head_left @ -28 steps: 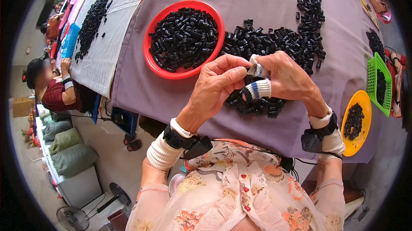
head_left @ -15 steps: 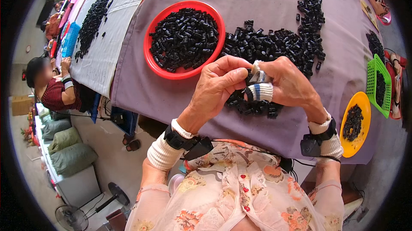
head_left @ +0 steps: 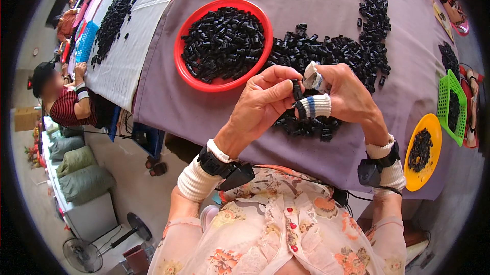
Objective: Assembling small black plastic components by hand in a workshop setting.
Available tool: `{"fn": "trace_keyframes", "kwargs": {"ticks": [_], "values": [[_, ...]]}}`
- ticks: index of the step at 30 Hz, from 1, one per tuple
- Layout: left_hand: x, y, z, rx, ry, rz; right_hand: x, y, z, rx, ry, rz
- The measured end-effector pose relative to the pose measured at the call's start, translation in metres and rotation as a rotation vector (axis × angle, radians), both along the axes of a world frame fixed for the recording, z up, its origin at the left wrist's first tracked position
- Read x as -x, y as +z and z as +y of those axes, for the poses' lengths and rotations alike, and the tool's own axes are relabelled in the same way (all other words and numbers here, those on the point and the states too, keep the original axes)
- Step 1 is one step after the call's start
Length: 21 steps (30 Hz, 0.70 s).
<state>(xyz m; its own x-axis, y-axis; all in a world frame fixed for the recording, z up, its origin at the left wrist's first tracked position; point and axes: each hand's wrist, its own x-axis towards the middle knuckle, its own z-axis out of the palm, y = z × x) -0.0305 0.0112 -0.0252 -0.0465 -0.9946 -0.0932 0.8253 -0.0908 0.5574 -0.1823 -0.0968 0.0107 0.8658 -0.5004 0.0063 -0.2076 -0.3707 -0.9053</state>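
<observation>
My left hand (head_left: 258, 104) pinches a small black plastic part (head_left: 297, 90) between thumb and fingertips, holding it upright. Close beside it on the right, my right hand (head_left: 349, 93) is curled, with white knitted sleeves on its thumb and a finger; the striped thumb sleeve (head_left: 315, 106) lies by the part's lower end. Something greyish shows between those covered fingers, too small to name. Beyond and beneath both hands spreads a heap of similar black parts (head_left: 326, 53). A round red basin (head_left: 181, 65), full of such parts, stands to the left of the heap.
A yellow plate (head_left: 433, 157) with black bits and a green basket (head_left: 462, 106) stand at the right. The purple-grey cloth (head_left: 204, 119) covers my table. At the left, a person (head_left: 74, 99) sits at a pale-covered table with another black heap (head_left: 115, 22).
The black part now shows in my left fingertips, where it was hidden before. My right hand's covered fingers have shifted slightly right, away from my left fingertips.
</observation>
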Motion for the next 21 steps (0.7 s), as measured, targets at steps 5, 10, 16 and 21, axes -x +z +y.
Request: {"fn": "trace_keyframes", "kwargs": {"ticks": [5, 10, 16, 21], "values": [[0.0, 0.007, 0.002, -0.049, 0.039, -0.102, -0.001, -0.001, 0.001, 0.048, -0.022, -0.001], [0.003, 0.011, -0.001, -0.078, 0.066, -0.203, -0.002, 0.003, 0.002, 0.047, -0.019, -0.019], [0.004, 0.008, 0.0, -0.076, 0.093, -0.154, 0.002, 0.002, 0.002, 0.025, -0.092, -0.043], [-0.004, 0.003, 0.003, 0.024, 0.061, -0.061, 0.003, 0.0, 0.004, 0.007, -0.145, -0.086]]}}
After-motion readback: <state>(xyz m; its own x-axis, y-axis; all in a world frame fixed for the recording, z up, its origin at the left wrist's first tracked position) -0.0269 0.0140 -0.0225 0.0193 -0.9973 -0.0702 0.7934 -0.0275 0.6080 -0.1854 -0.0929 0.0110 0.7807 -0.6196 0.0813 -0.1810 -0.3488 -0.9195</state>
